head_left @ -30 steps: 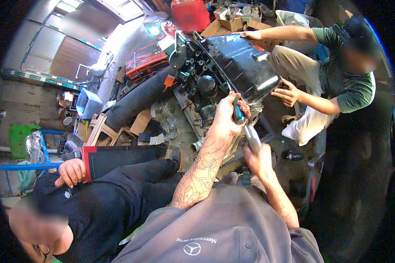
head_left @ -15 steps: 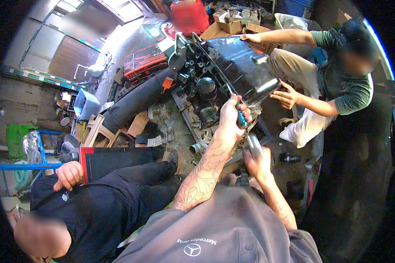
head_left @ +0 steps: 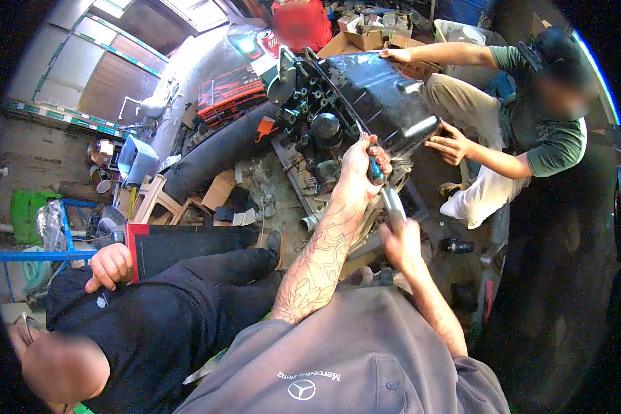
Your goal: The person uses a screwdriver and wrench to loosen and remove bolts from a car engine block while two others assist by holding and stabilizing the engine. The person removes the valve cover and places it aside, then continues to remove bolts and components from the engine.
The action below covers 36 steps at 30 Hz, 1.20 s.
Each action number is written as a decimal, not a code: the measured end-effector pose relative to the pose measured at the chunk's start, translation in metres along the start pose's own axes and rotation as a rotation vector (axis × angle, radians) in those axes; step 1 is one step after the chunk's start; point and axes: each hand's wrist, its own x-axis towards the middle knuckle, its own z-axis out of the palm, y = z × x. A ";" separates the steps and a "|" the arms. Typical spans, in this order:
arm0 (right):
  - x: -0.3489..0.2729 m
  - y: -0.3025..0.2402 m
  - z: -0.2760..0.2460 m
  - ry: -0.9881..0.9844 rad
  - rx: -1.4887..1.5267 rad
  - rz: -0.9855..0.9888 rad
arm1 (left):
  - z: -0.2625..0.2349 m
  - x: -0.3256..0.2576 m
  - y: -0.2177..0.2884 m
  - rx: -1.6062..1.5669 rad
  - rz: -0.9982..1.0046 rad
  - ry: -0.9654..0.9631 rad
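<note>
Workshop floor, cluttered with cardboard, parts and tools, seen from above. At centre lies an engine, its black oil pan on the right side. Left hand, fingers closed round the blue-handled screwdriver, holds the tool at the pan's lower edge — the shaft runs up along the seam between pan and block. Right hand, just below the engine, is clamped on a metal bar that points up toward the same edge; the bar's far end cannot be made out.

Handling, as judged: engine heavy and rigid, not to be shifted by one person; pan thin sheet metal, likely oily and slick, best gripped at its rim. Screwdriver light and stiff, held by the handle.

A second person's hands rest on the pan's right and upper sides. A third person in black sits left of the engine.

Containers — cardboard boxes above the engine hold small parts, not distinguishable; a blue tub far left, contents unclear; a red can above.
</note>
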 end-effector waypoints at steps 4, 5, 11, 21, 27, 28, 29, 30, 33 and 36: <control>-0.017 0.009 -0.014 -0.022 0.207 0.041 | -0.005 0.009 -0.002 -0.034 -0.057 -0.004; -0.019 0.020 -0.017 -0.013 0.153 -0.028 | -0.006 0.014 -0.012 -0.026 -0.047 0.022; -0.006 -0.013 -0.028 -0.060 0.109 0.069 | -0.001 0.005 0.009 0.035 0.018 0.020; 0.006 0.011 -0.011 -0.056 0.055 -0.085 | 0.003 0.013 0.005 -0.003 -0.057 0.011; 0.002 0.013 -0.006 0.021 0.163 -0.300 | -0.003 0.013 0.015 -0.040 -0.070 -0.017; 0.010 0.018 0.004 0.059 -0.076 -0.311 | -0.004 0.013 0.015 -0.024 -0.061 -0.033; 0.027 0.008 0.002 -0.022 -0.018 -0.053 | 0.000 0.018 0.021 0.036 -0.057 -0.064; 0.038 -0.002 0.000 -0.103 0.043 0.203 | 0.002 0.023 0.026 -0.054 -0.093 -0.044; -0.004 -0.009 -0.025 -0.019 0.150 -0.034 | 0.004 0.014 0.015 -0.035 -0.055 0.015; 0.033 0.023 0.009 -0.029 -0.094 -0.053 | -0.006 0.024 0.022 -0.062 -0.137 -0.011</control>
